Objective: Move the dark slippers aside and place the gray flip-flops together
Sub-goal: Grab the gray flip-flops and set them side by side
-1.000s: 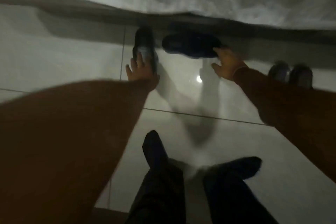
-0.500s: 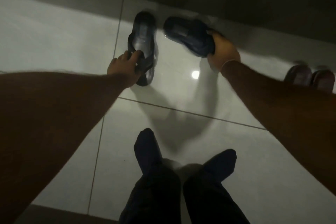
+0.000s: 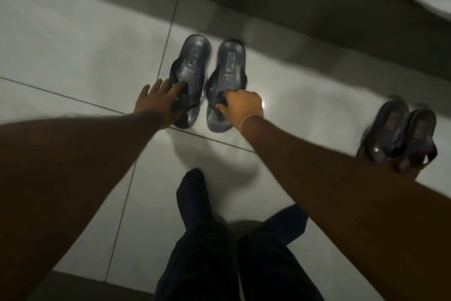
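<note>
Dim and grainy, soft from motion blur. Small bright glare spot on the glossy pale floor tiles point(image 3: 73, 51). Heavy shadow below the forearms, wide-angle bending at the edges.

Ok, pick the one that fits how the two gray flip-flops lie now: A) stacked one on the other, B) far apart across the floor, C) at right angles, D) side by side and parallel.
D: the left flip-flop and right flip-flop lie parallel, close together, with the left hand and right hand at their straps.

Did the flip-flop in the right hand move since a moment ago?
Yes. The right flip-flop lay crosswise, its far end pointing left toward the left flip-flop; the right hand has turned it to lie parallel beside that one.
</note>
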The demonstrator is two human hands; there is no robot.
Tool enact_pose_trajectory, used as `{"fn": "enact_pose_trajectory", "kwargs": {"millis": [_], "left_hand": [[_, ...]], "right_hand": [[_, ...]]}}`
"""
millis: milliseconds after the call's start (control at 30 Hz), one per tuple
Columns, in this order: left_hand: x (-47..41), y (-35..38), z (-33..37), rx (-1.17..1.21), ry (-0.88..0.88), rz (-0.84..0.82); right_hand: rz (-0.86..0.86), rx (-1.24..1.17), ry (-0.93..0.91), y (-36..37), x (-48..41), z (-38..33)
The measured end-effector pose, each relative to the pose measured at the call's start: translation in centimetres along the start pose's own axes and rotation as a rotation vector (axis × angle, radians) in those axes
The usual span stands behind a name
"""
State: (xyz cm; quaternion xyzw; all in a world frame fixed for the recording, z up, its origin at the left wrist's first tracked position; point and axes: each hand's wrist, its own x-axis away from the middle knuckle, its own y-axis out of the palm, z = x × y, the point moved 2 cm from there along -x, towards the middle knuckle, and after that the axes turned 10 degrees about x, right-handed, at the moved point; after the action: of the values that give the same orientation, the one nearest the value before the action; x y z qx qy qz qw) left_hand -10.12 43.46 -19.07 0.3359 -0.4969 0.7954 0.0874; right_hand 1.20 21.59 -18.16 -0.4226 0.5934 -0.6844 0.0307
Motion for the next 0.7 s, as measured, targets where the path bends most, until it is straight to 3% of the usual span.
{"fn": "enact_pose_trajectory", "kwargs": {"millis": [233,700], "left_hand": [[1.0,0.8,-0.6,-0.015,-0.048,0.021],[0.6,0.8,-1.7,-0.036,0.031,0.02]], "right_hand": [[0.003,-0.058,0.041,0.2,-0.2,-2.4],[-0.02,-0.093,0.062,2.3,1.6,-3.6]]}}
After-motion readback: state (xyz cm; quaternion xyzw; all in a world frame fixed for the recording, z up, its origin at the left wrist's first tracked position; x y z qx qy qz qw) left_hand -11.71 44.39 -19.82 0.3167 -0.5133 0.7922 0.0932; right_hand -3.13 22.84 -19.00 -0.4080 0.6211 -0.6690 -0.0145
